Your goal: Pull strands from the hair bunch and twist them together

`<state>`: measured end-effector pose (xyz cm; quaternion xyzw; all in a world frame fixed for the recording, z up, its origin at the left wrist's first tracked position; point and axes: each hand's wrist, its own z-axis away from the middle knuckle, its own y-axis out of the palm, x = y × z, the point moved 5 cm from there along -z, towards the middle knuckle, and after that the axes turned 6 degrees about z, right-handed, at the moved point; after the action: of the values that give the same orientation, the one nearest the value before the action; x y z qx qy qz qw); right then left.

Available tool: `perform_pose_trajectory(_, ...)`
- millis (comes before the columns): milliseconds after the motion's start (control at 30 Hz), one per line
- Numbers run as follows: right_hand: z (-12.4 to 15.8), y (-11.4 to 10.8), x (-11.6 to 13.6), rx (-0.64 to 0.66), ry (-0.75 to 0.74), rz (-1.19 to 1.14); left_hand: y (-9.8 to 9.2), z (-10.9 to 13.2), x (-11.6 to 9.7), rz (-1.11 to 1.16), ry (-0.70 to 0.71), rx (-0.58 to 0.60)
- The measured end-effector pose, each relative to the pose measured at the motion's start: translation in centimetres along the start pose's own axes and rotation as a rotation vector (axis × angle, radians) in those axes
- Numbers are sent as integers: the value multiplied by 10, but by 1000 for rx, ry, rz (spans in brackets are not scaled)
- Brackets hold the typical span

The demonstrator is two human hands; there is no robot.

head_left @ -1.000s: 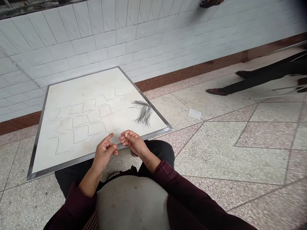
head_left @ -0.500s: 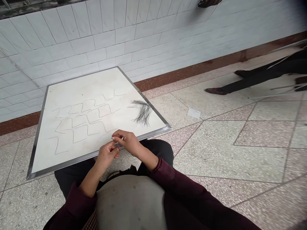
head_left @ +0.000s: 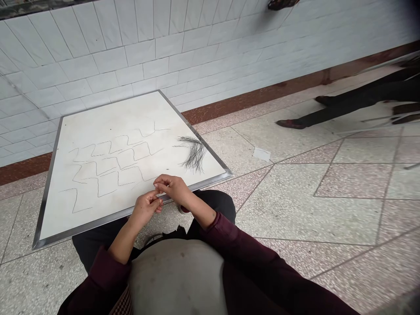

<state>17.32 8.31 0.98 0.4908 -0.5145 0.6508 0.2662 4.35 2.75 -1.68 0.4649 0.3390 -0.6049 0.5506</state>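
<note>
A white board (head_left: 108,118) with a metal frame lies on the floor in front of me. Thin dark strands are laid on it in several zigzag rows (head_left: 111,168). A loose bundle of dark strands (head_left: 194,153) rests near its right edge. My left hand (head_left: 146,207) and my right hand (head_left: 172,188) meet at the board's near edge, fingers pinched together, seemingly on a fine strand too thin to make out. My dark red sleeves and dark trousers show below.
A white tiled wall (head_left: 197,48) with a brown skirting runs behind the board. A small paper scrap (head_left: 261,153) lies on the terrazzo floor. Another person's dark-trousered legs and shoes (head_left: 288,124) stretch in from the right, beside thin metal rods.
My hands, a little apart a second ago, have come together at the board's near edge. The view has shifted slightly.
</note>
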Motion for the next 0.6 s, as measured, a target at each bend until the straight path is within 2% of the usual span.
perform_pose_trajectory(133, -1, -8, -3, -59, 29, 58, -24, 4, -11, 62, 56, -41)
perform_pose_trajectory(267, -1, -12, -5, -70, 39, 96, -49, 8, -30, 155, 195, -168)
perform_pose_trajectory(400, -2, -10, -7, -52, 33, 98, -50, 7, -43, 125, 300, -252)
perform_pose_trajectory(600, -2, -10, -8, 19, 31, 70, -44, 0, -44, 61, 291, -292)
